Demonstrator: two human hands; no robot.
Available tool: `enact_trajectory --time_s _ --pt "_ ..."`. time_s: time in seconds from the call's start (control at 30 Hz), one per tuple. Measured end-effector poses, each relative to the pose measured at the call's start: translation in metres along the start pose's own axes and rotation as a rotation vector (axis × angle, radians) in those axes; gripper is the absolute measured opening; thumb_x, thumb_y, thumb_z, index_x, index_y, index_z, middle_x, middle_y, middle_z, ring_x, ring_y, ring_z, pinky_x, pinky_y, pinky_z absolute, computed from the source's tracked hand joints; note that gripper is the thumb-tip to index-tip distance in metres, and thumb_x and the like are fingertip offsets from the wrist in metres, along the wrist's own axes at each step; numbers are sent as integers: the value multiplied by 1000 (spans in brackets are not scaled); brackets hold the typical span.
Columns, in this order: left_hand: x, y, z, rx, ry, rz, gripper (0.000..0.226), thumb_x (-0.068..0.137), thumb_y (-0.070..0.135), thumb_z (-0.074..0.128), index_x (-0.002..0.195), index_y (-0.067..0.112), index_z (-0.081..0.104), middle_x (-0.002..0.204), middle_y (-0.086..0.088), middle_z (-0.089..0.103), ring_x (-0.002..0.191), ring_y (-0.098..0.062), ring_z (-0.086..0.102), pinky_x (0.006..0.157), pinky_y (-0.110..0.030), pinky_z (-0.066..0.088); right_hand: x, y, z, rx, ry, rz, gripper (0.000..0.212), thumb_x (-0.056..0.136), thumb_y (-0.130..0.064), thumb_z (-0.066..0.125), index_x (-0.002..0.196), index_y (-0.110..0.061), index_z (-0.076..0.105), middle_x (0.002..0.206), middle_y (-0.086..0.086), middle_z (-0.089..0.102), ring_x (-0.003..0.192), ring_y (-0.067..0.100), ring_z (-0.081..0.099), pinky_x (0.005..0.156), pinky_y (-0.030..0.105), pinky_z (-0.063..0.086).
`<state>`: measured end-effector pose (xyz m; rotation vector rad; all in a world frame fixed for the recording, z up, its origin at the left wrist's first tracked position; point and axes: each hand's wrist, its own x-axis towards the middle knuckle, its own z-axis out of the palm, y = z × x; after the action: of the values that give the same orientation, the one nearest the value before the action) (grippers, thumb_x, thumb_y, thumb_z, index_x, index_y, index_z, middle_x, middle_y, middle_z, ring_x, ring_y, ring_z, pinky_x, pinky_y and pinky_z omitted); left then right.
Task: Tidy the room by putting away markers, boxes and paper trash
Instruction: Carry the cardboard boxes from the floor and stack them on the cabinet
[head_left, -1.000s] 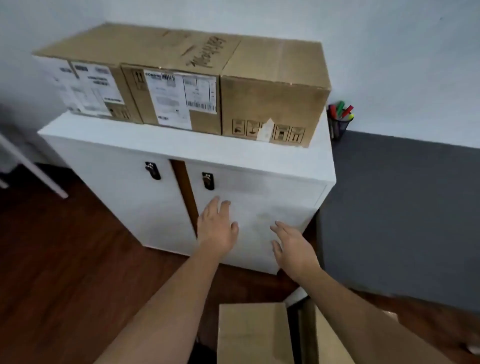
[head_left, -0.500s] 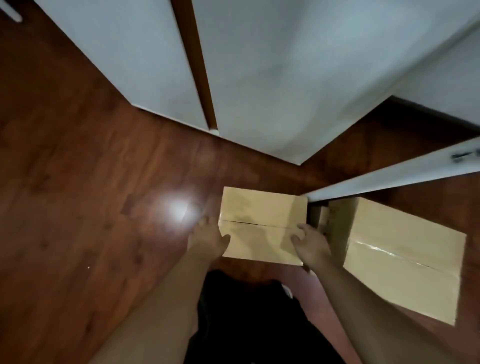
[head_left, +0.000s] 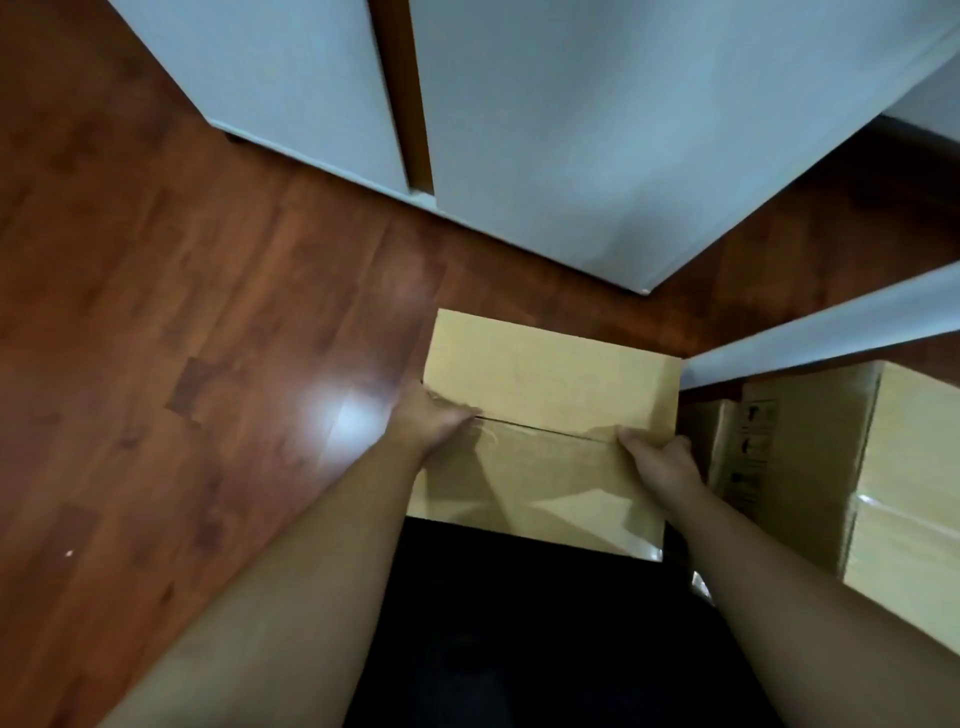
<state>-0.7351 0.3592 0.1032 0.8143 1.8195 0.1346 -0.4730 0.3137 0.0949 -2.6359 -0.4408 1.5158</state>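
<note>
A closed cardboard box (head_left: 550, 374) sits low in front of me, its top flaps meeting in a taped seam. My left hand (head_left: 434, 421) grips its left side, thumb on the top by the seam. On the right side my right hand (head_left: 660, 460) holds the box the same way. Whether the box rests on the wooden floor or is lifted off it, I cannot tell. A second, larger cardboard box (head_left: 893, 467) stands just to the right, partly under a white door edge.
A white cabinet (head_left: 571, 130) with two closed doors stands right behind the box. An open white door (head_left: 831, 332) juts out at the right above the larger box. Dark wooden floor (head_left: 182, 338) spreads to the left. My dark clothing fills the bottom middle.
My view dropped from the cabinet top with its stacked boxes to the floor. Both hands went from hovering open to gripping the small box's sides; the box now looks closer and larger.
</note>
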Motion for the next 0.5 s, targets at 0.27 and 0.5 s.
enact_trajectory --time_s 0.27,0.5 --pt "-143 90 -127 -83 302 12 66 67 34 77 120 13 44 121 -9 58 113 -31 55 92 -36 47 -177 -66 -50 50 -7 -254 85 81 -57 62 141 -9 26 139 11 47 126 34 47 102 42 40" --pt "-321 187 -271 -82 545 58 66 74 50 66 123 12 45 125 -14 58 117 -34 53 94 -39 45 -399 -160 -141 -188 103 -579 78 84 -66 46 130 -4 34 124 16 58 112 37 57 89 45 50"
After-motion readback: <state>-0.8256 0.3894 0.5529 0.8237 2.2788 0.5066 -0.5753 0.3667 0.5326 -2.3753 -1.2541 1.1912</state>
